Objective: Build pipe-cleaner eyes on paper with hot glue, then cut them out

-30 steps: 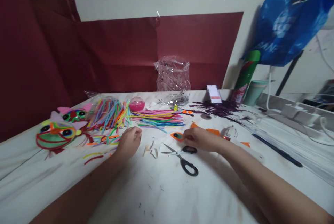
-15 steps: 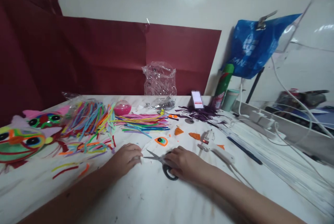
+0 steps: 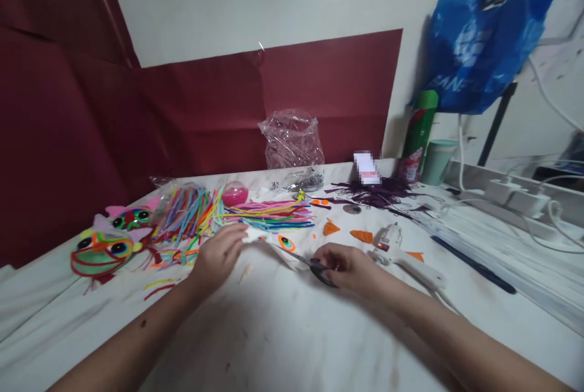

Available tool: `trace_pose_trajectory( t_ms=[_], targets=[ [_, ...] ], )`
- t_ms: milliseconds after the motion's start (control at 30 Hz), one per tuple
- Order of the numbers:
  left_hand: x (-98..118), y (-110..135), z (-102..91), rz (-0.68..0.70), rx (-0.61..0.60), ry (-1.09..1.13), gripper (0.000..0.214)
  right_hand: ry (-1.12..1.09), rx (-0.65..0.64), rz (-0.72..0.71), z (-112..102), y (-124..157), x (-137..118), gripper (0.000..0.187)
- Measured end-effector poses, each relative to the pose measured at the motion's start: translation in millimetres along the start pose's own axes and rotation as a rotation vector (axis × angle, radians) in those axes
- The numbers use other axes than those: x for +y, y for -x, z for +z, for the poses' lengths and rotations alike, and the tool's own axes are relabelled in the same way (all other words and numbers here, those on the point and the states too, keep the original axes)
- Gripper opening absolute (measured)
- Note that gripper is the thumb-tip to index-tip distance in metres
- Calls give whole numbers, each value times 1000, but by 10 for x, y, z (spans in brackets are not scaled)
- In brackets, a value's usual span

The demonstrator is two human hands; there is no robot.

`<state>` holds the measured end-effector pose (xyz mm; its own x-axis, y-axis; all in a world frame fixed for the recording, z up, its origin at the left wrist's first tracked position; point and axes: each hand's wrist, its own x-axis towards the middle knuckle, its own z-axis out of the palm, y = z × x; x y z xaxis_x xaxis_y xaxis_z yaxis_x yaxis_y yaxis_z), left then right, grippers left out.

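Observation:
My left hand (image 3: 219, 258) pinches the edge of a thin white piece (image 3: 253, 235), paper or felt, lifted off the table. Closed around the black handles of a pair of scissors (image 3: 323, 274) is my right hand (image 3: 347, 265). The blades point left along the white piece; whether they are between its layers or over it is blurred. An eye shape (image 3: 286, 243) in orange, yellow and green with a black pupil shows just beyond the blades. Orange cut pieces (image 3: 362, 236) lie past my right hand, near a white glue gun (image 3: 413, 264).
Coloured pipe cleaners (image 3: 274, 214) lie in a bundle at the back. Two decorated fish-like faces (image 3: 101, 258) sit at left. A dark blue stick (image 3: 474, 264), a power strip (image 3: 524, 200) with cables, a phone (image 3: 366, 168) and purple strips (image 3: 387, 192) occupy the right and back.
Both hands have risen from the tabletop, lifting the white piece and tilting the scissors, whose blades now look closer together. The camera view has turned, shifting the scene.

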<state>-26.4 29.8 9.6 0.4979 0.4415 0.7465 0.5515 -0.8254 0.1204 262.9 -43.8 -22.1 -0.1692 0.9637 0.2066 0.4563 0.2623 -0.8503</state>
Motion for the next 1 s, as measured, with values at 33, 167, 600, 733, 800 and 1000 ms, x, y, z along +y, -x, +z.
trace_pose_trajectory(
  t_ms=[33,167,600,733,800,1000],
  targets=[
    [67,6,-22,156,-150,-4,21,-96,8,13,-19,-13,-16,21],
    [291,83,-115,422,-706,10,21,-261,99,34,-83,-36,-94,44],
    [339,98,166,-83,-742,-138,27,-359,227,105,-40,-89,-6,48],
    [385,-61,203,-259,-556,-37,17,-345,272,116,-63,-140,71,47],
    [325,-221,123,-538,-348,188,13,-344,284,116,-42,-149,93,46],
    [278,-582,-111,-857,82,561,25,-365,275,88,75,-120,114,40]
  ],
)
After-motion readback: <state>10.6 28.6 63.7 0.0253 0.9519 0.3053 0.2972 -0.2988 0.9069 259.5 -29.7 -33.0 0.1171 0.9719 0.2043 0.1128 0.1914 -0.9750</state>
